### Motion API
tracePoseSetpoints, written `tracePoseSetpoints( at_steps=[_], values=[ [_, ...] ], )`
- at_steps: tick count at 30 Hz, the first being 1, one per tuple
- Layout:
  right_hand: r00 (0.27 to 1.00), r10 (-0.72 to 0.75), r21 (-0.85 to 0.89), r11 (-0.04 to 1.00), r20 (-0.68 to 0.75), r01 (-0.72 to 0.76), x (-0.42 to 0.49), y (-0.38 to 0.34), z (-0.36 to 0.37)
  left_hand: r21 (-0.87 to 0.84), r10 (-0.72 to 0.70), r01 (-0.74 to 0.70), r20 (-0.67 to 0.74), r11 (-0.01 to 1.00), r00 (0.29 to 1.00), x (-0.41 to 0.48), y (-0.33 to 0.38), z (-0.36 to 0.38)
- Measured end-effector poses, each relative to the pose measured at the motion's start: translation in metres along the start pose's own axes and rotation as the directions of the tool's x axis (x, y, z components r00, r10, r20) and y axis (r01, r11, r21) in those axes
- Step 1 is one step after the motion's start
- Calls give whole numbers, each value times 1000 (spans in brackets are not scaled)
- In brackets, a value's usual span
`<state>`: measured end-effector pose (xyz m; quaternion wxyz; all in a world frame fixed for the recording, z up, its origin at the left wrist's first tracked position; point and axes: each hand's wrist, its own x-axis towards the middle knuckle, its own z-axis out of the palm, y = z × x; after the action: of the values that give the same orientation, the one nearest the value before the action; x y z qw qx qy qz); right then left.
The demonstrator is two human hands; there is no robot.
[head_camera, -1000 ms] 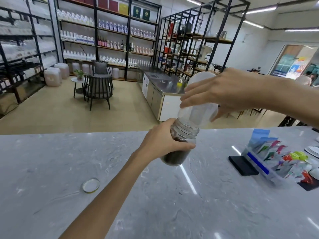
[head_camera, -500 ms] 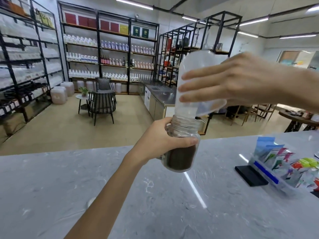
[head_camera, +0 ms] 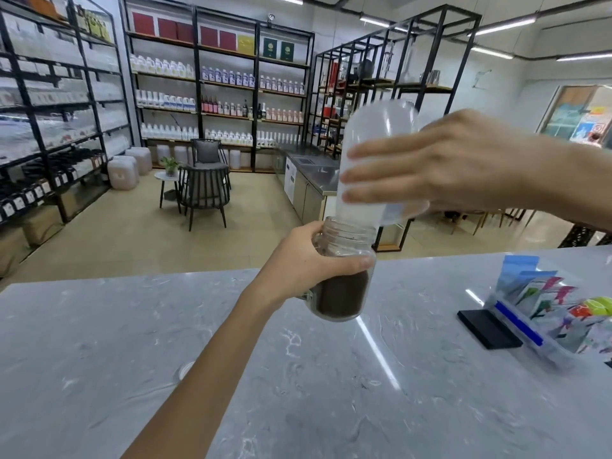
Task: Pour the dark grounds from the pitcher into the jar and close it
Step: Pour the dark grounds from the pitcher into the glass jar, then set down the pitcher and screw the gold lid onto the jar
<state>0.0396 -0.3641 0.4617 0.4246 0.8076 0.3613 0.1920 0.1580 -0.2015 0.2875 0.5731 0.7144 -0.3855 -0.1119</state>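
My left hand [head_camera: 304, 260] grips a clear glass jar [head_camera: 342, 293] held above the grey counter [head_camera: 381, 392]; its lower half is filled with dark grounds. My right hand [head_camera: 443, 164] holds a translucent plastic pitcher [head_camera: 371, 167] upside down, its rim resting on the jar's open mouth. The pitcher looks empty. The jar's lid [head_camera: 185, 371] lies on the counter, mostly hidden behind my left forearm.
At the counter's right side a clear tray with several colourful packets [head_camera: 556, 313] stands beside a flat black block [head_camera: 486, 329]. Beyond the counter's far edge are shelves of bottles, chairs and a steel cabinet.
The pitcher has tipped further, from slanted to nearly straight upside down over the jar. The grounds level in the jar has risen. The view has lifted, and my forearm now covers most of the lid.
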Motion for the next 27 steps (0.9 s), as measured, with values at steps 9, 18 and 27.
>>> tracePoseSetpoints(
  at_steps=[9,18,27],
  values=[
    [990,134,165,976,47,-140,-6,-22,45,86,-49,47,27,995,998,-8,-18,4],
    [684,545,839,-69,485,-540,-17,-101,140,-33,-138,135,-125,990,982,-61,-91,6],
    [533,543,740,-613,649,-277,-31,-202,192,-194,-275,233,-228,953,934,-118,-159,27]
  ],
)
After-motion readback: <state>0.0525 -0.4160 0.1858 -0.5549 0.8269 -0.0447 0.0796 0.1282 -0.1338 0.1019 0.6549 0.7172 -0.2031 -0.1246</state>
